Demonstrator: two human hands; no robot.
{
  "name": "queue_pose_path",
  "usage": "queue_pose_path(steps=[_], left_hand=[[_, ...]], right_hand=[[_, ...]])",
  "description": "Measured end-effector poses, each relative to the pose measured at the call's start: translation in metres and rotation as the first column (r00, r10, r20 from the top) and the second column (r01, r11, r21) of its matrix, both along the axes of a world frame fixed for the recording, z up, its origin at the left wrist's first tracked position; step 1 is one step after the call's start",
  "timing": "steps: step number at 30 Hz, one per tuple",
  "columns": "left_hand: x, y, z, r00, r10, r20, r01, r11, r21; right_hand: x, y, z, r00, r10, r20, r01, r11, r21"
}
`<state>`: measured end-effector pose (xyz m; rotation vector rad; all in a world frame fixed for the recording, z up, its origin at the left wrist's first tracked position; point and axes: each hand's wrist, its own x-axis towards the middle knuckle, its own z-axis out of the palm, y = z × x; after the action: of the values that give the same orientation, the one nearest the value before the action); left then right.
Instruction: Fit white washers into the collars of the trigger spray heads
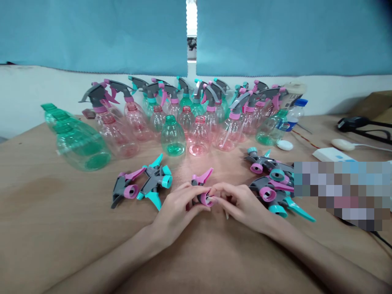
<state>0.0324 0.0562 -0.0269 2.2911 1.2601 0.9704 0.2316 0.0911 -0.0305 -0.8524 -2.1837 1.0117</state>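
My left hand (179, 206) and my right hand (240, 202) meet at the middle of the wooden table (61, 228). Both have fingers curled round one grey spray-trigger head (202, 184) with a pink lever and pink collar. The left hand grips its body from the left. The right hand's fingertips pinch at the pink collar. Just behind stand an open green bottle (173, 136) and an open pink bottle (199, 138), both without heads.
Loose trigger heads lie left (143, 183) and right (272, 179) of my hands. Several capped spray bottles stand in a row behind (211, 110). Green bottles lie stacked on their sides at far left (76, 139). A white box (332, 154) and cables sit at right.
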Motion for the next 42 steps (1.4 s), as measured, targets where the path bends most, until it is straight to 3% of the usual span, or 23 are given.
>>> queue_pose_path(steps=[10,15,18,22,28,33,37,42], left_hand=[[0.001,0.000,-0.003,1.000,-0.008,-0.005,0.008,1.000,-0.022],[-0.002,0.004,0.003,0.993,0.119,0.022,-0.116,0.989,-0.094],[-0.004,0.007,0.006,0.983,0.184,0.025,-0.180,0.978,-0.109],[-0.005,0.006,0.006,0.985,0.169,0.036,-0.166,0.983,-0.082],[-0.006,0.004,0.002,0.978,0.203,0.050,-0.201,0.979,-0.040],[-0.006,0.003,0.002,0.972,0.226,0.062,-0.225,0.974,-0.016],[-0.005,0.003,0.003,0.968,0.239,0.077,-0.239,0.971,-0.010],[-0.005,0.003,0.004,0.964,0.253,0.086,-0.252,0.968,-0.014]], right_hand=[[-0.002,-0.003,0.003,0.998,-0.053,0.044,0.050,0.996,0.081],[-0.001,-0.004,0.009,0.994,-0.109,0.004,0.108,0.988,0.106],[0.003,-0.001,0.009,0.982,-0.191,-0.010,0.189,0.964,0.188],[0.006,0.004,0.002,0.958,-0.284,0.048,0.257,0.918,0.302],[0.002,-0.001,0.000,0.984,-0.168,0.052,0.135,0.911,0.390],[0.000,-0.003,0.005,0.981,-0.194,-0.033,0.193,0.918,0.346],[-0.001,-0.001,0.004,0.989,-0.141,0.049,0.125,0.962,0.241],[-0.005,-0.005,0.001,0.973,-0.073,0.219,0.017,0.969,0.246]])
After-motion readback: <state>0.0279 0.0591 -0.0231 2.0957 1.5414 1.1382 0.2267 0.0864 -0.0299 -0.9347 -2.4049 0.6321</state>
